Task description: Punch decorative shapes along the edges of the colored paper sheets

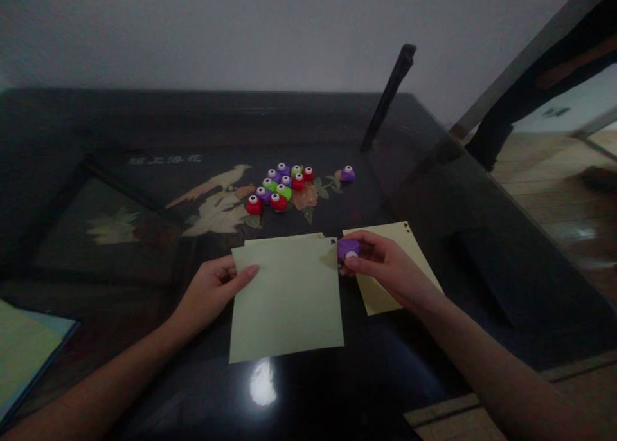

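Observation:
My left hand (222,285) pinches a pale yellow-green sheet of paper (289,303) by its left edge, thumb on top. Behind its upper edge another sheet (284,237) peeks out. A small purple craft paper punch (348,248) with a white button sits in my right hand (380,261), thumb on the button, at the sheet's top right corner. Small dark cut-outs show at that corner. Under my right hand lies a separate yellow sheet (378,293) with similar cut-outs in its corner. Whether the punch is pressed down I cannot tell.
Several red, green and purple punches (277,187) cluster mid-table, and a lone purple punch (348,173) sits to their right. A black upright bar (389,97) stands behind. More paper (29,344) is at far left. A person (535,84) stands at right.

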Tool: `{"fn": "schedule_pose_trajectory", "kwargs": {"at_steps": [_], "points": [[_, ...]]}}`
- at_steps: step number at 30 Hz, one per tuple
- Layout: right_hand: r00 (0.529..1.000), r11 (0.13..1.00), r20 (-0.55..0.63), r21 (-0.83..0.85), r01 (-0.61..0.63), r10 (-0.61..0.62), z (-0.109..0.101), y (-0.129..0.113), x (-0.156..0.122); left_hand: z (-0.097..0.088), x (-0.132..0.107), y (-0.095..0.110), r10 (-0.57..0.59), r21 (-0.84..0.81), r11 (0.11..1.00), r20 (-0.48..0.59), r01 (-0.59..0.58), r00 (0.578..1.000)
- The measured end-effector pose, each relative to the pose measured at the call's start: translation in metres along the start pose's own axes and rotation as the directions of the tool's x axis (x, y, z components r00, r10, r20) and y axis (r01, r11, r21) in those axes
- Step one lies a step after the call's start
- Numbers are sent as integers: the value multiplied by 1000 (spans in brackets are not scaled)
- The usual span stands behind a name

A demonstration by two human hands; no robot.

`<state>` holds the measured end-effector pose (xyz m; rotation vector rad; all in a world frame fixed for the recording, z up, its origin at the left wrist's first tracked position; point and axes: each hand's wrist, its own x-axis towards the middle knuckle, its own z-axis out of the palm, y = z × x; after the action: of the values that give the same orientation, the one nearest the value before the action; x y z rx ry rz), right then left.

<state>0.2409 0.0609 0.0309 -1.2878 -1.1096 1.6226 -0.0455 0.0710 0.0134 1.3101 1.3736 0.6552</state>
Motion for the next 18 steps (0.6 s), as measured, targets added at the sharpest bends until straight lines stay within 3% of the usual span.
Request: {"fn": "schedule_pose_trajectory", "kwargs": {"at_steps": [18], "points": [[999, 1000, 30, -5, 11, -11, 1, -1, 0, -1, 1, -3, -5, -60, 998, 39, 8, 999]]}}
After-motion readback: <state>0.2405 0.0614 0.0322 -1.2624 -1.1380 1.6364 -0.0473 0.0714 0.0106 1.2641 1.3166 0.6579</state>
